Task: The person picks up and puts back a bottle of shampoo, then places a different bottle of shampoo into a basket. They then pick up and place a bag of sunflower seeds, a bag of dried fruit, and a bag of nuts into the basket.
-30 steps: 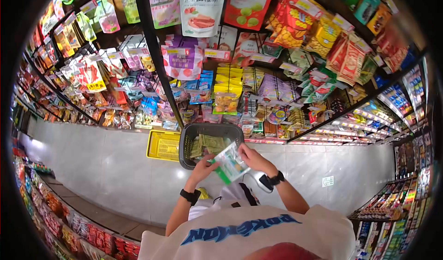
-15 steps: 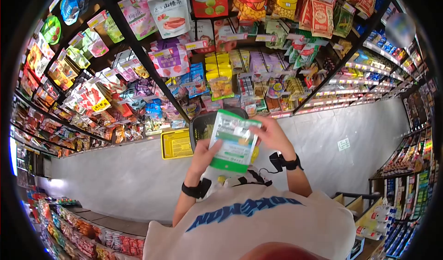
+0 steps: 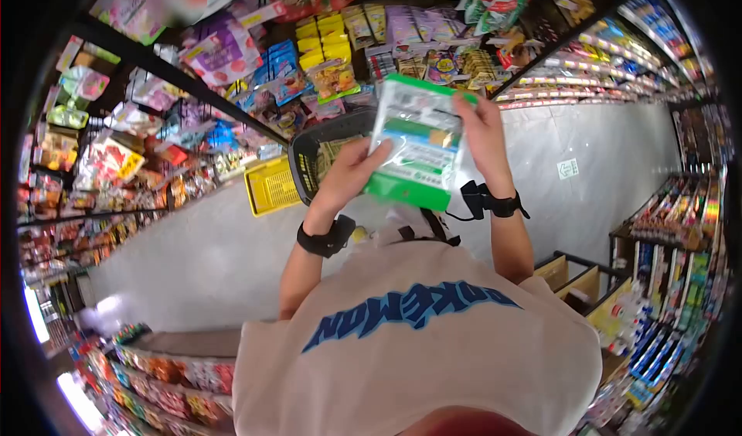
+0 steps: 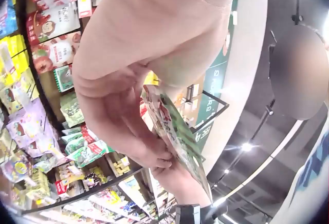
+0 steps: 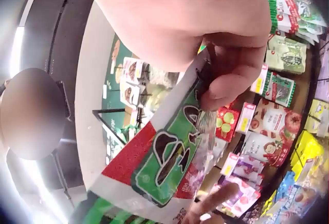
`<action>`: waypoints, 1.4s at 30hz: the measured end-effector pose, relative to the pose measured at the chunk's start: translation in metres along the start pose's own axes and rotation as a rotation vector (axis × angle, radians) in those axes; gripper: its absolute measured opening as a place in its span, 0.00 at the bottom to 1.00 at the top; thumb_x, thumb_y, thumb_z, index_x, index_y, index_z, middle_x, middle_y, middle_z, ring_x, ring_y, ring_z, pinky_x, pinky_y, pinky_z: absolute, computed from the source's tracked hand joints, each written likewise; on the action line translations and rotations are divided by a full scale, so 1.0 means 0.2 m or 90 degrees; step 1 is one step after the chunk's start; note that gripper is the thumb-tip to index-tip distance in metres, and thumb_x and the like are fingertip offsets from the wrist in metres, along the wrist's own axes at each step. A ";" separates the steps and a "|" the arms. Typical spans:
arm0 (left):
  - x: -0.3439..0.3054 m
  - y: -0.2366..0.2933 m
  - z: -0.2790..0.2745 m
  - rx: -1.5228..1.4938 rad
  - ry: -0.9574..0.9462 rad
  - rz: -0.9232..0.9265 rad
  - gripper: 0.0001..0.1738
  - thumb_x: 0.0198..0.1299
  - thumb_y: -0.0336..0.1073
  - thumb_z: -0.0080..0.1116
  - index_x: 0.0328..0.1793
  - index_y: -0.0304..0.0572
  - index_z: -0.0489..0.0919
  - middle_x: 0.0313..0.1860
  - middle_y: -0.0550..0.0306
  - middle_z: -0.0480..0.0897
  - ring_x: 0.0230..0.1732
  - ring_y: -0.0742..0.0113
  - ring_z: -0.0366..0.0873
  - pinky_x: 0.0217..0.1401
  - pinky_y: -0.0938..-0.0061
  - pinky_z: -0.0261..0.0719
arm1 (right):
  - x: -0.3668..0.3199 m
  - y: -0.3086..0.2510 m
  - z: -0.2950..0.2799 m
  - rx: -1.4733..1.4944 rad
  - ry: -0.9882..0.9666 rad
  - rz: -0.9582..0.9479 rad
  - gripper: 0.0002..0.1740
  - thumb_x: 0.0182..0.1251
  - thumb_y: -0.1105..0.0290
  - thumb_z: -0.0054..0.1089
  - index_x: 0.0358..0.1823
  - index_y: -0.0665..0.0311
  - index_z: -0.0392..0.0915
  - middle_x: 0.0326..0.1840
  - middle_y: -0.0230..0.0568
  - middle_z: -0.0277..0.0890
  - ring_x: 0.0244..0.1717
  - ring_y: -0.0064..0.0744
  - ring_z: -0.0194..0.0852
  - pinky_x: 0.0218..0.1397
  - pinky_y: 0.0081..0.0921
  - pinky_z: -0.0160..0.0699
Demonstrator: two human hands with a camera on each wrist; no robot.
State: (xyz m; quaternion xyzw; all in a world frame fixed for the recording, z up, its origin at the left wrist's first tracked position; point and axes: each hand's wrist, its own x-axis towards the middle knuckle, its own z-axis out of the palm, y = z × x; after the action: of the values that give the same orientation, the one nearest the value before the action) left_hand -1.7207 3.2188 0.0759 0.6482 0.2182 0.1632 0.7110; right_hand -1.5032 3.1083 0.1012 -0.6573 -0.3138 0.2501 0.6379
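A green-and-white snack bag (image 3: 417,138) is held up in front of the chest, its printed panel facing the head camera. My left hand (image 3: 346,175) grips its left edge, thumb lying across the panel. On the opposite edge, my right hand (image 3: 485,138) pinches near the upper corner. The right wrist view shows the bag's other face (image 5: 167,157), with red and green printing, between thumb and fingers. From the left wrist, the bag (image 4: 177,139) appears nearly edge-on. A dark basket (image 3: 301,175) holding packets stands beyond the left hand, partly hidden by hand and bag.
A yellow basket (image 3: 272,190) sits on the grey floor left of the dark one. Hanging snack packets (image 3: 332,57) fill the shelves ahead. More shelving (image 3: 665,212) lines the right side, with a wooden divided stand (image 3: 576,281) near the right elbow.
Both hands have lifted the bag higher and nearer the head. It was slanted low beside the dark basket and has turned more upright. The head view has swung and tilted down.
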 end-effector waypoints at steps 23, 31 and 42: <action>1.03 -0.08 -0.26 -0.495 0.345 -0.033 0.31 0.73 0.57 0.46 0.66 0.37 0.72 0.59 0.48 0.80 0.56 0.61 0.80 0.60 0.66 0.77 | 0.96 0.34 0.00 -0.318 -0.493 -0.357 0.35 0.54 0.90 0.51 0.64 0.56 0.69 0.73 0.51 0.54 0.75 0.62 0.52 0.66 0.44 0.73; 1.54 -0.12 -0.22 -0.081 0.215 0.021 0.13 0.70 0.41 0.59 0.44 0.36 0.83 0.36 0.68 0.83 0.36 0.82 0.75 0.40 0.80 0.74 | 1.46 0.57 -0.16 0.044 -0.244 0.103 0.30 0.68 0.80 0.56 0.71 0.62 0.63 0.59 0.40 0.74 0.59 0.29 0.72 0.58 0.26 0.74; 1.90 0.04 -0.29 0.127 0.162 0.168 0.15 0.67 0.41 0.63 0.39 0.33 0.81 0.34 0.66 0.82 0.31 0.81 0.72 0.33 0.77 0.71 | 1.92 0.55 -0.09 -0.041 -0.272 -0.086 0.21 0.70 0.68 0.61 0.63 0.63 0.72 0.45 0.32 0.79 0.42 0.14 0.74 0.45 0.14 0.72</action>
State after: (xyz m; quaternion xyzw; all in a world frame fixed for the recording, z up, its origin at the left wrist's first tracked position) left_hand -1.4258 3.4644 0.0417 0.7123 0.2344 0.3133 0.5827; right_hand -1.2185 3.3782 0.0195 -0.5868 -0.4929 0.3301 0.5512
